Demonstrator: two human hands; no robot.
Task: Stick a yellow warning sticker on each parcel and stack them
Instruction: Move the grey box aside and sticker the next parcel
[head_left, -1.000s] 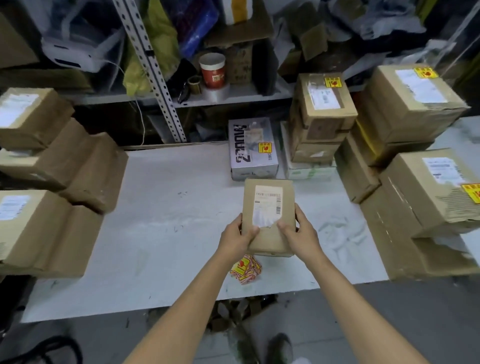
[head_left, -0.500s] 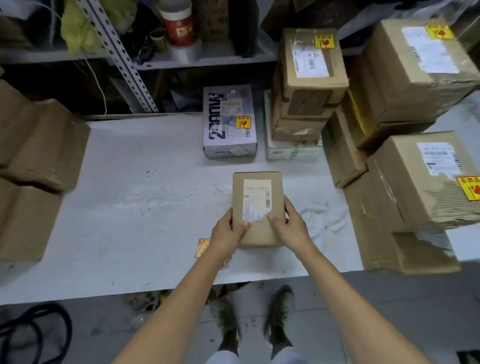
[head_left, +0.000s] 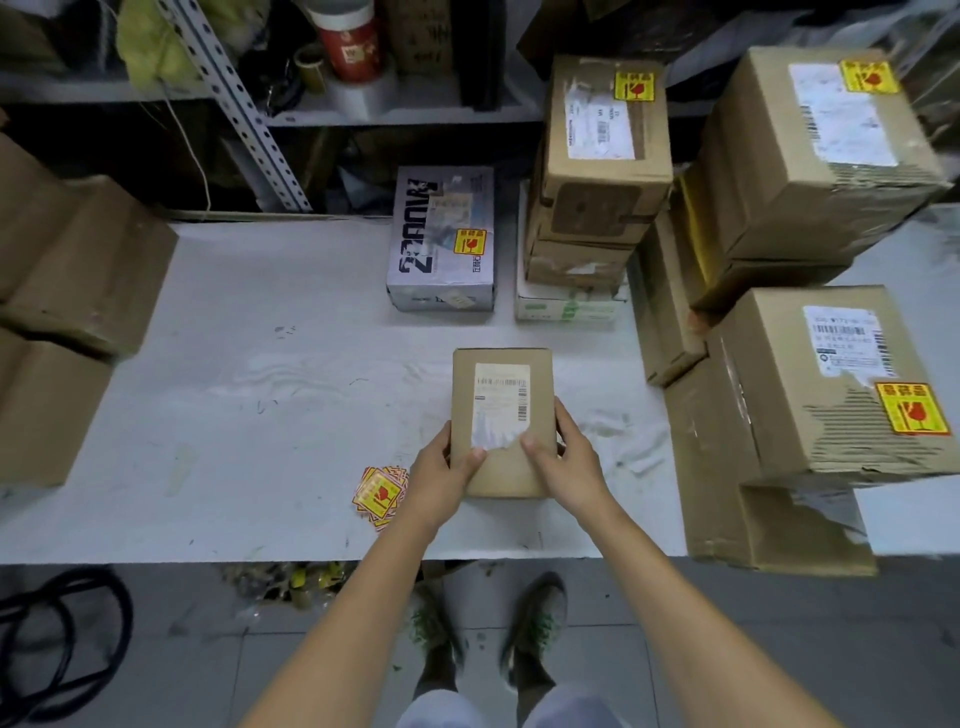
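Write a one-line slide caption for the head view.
Left hand and right hand hold a small parcel at the table, yellow stickers lying beside it, stickered boxes stacked at right.

A small parcel (head_left: 501, 421) lies on the tabletop (head_left: 260, 389) close to its near edge, with the left hand (head_left: 441, 480) gripping its near left side and the right hand (head_left: 571, 467) its near right side. A pile of stickers (head_left: 382, 493) lies just left of the left hand. Far of the parcel sits a box (head_left: 441, 239), with a stack of boxes (head_left: 597, 171) to its right. Large boxes (head_left: 831, 384) fill the right end, and others (head_left: 78, 270) the left. A shelf (head_left: 415, 111) runs behind.
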